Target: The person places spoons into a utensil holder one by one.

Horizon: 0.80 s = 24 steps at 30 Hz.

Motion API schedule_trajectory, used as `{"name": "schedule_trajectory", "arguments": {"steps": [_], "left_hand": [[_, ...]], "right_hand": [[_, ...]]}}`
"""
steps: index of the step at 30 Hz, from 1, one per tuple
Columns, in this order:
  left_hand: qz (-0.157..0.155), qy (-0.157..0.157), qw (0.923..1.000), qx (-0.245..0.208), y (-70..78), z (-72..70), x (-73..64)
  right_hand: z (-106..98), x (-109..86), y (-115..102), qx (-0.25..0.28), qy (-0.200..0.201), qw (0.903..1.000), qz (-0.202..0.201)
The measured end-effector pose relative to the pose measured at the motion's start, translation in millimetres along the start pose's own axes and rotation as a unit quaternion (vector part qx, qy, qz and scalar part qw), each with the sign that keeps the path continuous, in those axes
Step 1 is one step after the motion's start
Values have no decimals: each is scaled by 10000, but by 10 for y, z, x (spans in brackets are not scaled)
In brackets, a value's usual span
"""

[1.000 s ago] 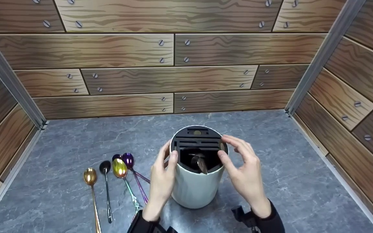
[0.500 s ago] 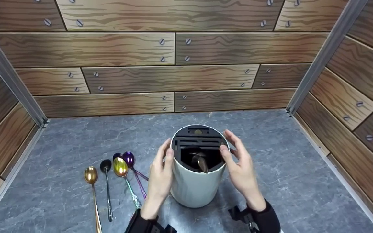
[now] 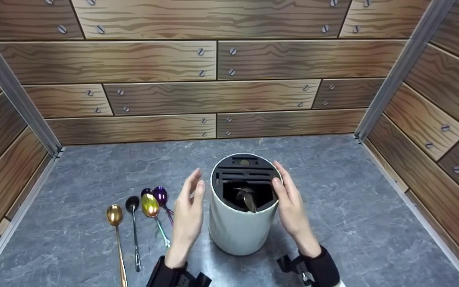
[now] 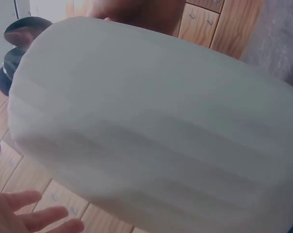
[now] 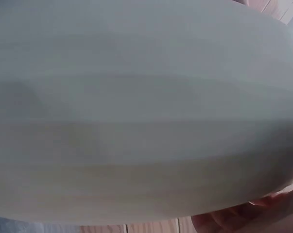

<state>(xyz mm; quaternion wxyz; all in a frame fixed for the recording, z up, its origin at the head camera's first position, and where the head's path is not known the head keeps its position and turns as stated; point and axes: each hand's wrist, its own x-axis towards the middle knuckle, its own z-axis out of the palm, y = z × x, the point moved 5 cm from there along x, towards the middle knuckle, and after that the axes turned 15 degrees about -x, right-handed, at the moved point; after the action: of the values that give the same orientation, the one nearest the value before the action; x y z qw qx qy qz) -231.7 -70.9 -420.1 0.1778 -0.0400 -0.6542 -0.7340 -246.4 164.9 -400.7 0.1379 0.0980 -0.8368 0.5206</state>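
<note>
A white cylindrical utensil holder with a black slotted insert stands upright on the table. A spoon shows inside its large opening; dark spoon heads stick out past the rim in the left wrist view. Left of the holder is my left hand, apart from it, fingers extended. My right hand lies along the holder's right side, its fingers fairly straight and thumb at the rim. A gold spoon, a black spoon, a yellow-green spoon and purple spoons lie on the left.
The grey marbled tabletop extends around the holder. Wood-patterned panels form the back and side walls, with metal corner posts between them.
My left hand has moved left, off the holder's side. My right thumb and fingers have shifted slightly but stay at the right rim. The holder and spoons keep their places.
</note>
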Motion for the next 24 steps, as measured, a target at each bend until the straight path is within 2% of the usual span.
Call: {"name": "schedule_trajectory", "arguments": {"steps": [6, 10, 13, 15, 18, 24], "left_hand": [[0, 197, 9992, 334, 26, -229, -24], [-259, 253, 9947, 964, -40, -478, -64], [-406, 307, 9864, 1562, -96, -657, -90], [-431, 335, 9790, 1966, -124, -754, -101], [-475, 339, 9638, 2603, -162, -880, -113], [-482, 289, 9246, 3767, -252, -1074, -113]], "right_hand": [[32, 18, 30, 480, -69, 9986, -210], [37, 27, 41, 554, -59, 9982, -230], [38, 31, 47, 513, -33, 9985, -201], [37, 34, 54, 479, -17, 9987, -184], [42, 40, 60, 514, -23, 9985, -179], [52, 43, 66, 738, -59, 9970, -222]]}}
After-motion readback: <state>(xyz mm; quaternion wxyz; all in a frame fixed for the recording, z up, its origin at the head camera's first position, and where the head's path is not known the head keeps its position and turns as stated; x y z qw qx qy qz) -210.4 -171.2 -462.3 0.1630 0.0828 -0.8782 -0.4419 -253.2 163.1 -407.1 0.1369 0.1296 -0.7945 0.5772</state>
